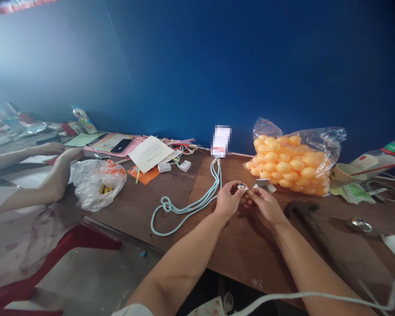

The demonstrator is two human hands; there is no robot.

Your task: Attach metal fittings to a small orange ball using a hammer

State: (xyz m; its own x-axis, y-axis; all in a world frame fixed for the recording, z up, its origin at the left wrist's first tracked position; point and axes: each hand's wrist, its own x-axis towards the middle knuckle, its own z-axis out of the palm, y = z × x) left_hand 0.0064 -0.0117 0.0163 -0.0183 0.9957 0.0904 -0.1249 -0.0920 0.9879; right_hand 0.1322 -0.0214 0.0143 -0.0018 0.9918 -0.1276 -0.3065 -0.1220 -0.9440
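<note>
Over the brown table my left hand (228, 199) is closed round a small, rounded, shiny silver object (242, 187); its kind is not clear. My right hand (265, 202) is closed too, its thumb and fingers pinched together at the right side of that object. Just behind the right hand lies a small whitish piece (266, 186), partly hidden by the fingers. Another shiny silver object (358, 224) rests farther right on the table.
A clear bag of orange balls (292, 164) stands by the blue wall. A hammer (311, 224) lies beside my right forearm. A light-blue cord (181, 208) runs to a phone (219, 145). At left are a plastic bag (97, 184), papers (150, 153) and another person's arms (54, 180).
</note>
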